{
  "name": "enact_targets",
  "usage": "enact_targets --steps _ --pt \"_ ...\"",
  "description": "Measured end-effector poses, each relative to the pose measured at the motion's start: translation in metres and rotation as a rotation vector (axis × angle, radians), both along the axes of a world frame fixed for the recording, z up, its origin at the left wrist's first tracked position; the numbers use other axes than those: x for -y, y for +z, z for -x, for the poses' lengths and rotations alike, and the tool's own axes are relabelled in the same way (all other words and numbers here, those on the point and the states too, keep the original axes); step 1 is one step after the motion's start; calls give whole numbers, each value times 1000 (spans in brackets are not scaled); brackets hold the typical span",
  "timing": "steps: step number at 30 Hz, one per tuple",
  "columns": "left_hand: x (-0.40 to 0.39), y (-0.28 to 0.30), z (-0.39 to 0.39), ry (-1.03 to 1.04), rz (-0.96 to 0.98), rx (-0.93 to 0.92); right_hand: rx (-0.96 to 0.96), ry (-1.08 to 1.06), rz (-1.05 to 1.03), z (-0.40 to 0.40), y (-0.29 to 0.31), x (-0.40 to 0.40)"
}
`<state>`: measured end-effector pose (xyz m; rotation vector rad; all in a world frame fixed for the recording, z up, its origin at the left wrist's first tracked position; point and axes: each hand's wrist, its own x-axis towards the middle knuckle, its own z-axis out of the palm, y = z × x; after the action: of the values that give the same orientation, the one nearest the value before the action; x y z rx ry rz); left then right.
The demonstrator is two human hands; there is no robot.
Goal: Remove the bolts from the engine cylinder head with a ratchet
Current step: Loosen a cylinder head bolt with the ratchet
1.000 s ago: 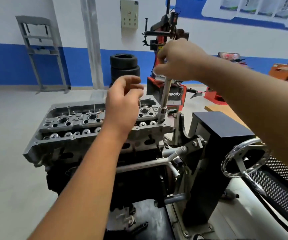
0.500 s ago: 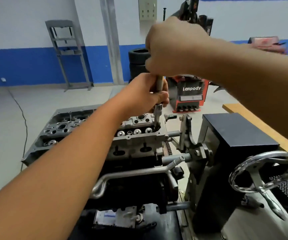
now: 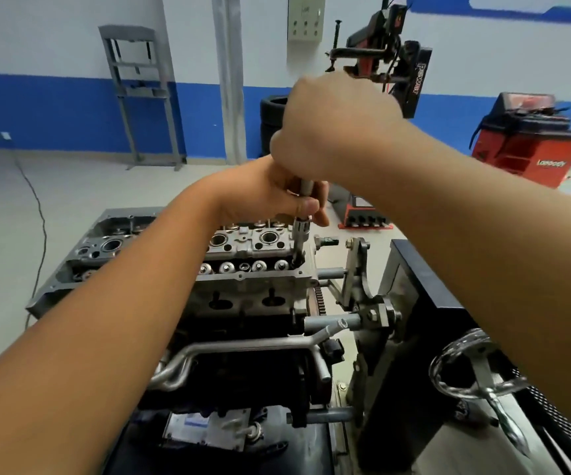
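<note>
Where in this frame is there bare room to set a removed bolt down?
Bare patch: the black stand top, between the cylinder head and the handwheel. Crowded: the head's right corner, where the left hand and right hand grip the ratchet extension.

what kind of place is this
Most likely a car repair or training workshop: an engine with its cylinder head exposed sits on a stand, a tyre changer and stacked tyres stand by the wall.

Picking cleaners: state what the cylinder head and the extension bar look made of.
Cylinder head: likely cast aluminium, matte pale grey with a rough cast surface. Extension bar: seemingly polished or chromed steel, judging by bright highlights along its smooth shaft.
</note>
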<state>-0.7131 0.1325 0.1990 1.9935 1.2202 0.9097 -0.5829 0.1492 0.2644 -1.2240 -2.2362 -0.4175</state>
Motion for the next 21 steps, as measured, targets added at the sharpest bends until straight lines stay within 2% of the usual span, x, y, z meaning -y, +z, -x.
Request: enact_targets --steps 2,4,8,12,15,18,21 --pt "-5 -7 -9 -47 -11 324 -42 -17 -19 3 0 0" --pt "-13 -14 -22 -34 -75 511 -56 -9 -102 4 -3 -1" --pt "-23 -19 -33 -58 -103 509 -6 78 -225 -2 -6 -7" --pt "-24 -18 -35 -22 -130 513 43 248 -189 -14 -2 -17" --pt "-22 -19 -42 47 -233 538 35 338 -165 -16 1 -19" --pt "-23 -21 -44 119 -336 558 -33 334 -206 -9 -3 -16" --pt "-21 -18 -46 182 -377 644 -200 217 -259 2 -21 -6"
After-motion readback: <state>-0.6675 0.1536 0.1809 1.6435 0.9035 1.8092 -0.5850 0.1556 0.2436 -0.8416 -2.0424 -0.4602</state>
